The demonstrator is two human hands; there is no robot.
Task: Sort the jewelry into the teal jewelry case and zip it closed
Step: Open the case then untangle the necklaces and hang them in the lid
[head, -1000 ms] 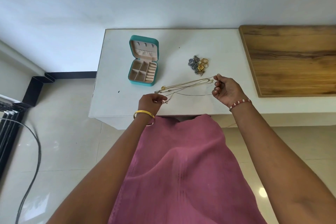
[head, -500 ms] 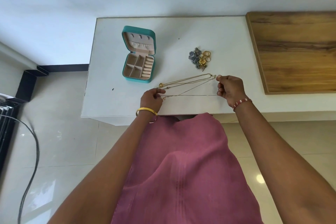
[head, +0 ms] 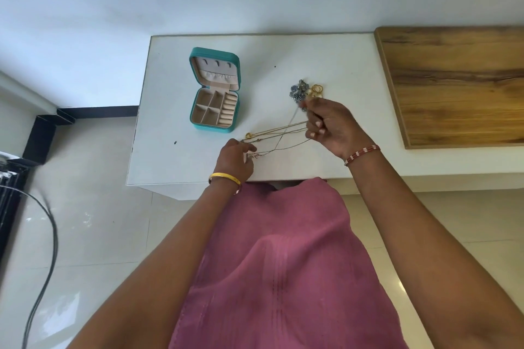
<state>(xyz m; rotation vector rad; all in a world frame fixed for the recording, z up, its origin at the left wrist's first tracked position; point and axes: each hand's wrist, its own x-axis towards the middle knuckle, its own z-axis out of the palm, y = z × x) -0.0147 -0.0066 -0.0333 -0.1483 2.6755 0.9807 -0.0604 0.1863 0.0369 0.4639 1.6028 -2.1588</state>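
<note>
The thin gold chain necklaces (head: 279, 133) stretch left-right between both pinching hands. The left hand (head: 236, 157) lies nearer the open teal jewelry case (head: 214, 90); the right hand (head: 330, 125) holds the far ends.

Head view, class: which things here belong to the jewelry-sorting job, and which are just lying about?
Belong to the job:
teal case, open
chains, stretched between left hand and right hand
pile of rings and brooches

Just lying about:
wooden board
black cable on the floor
</note>
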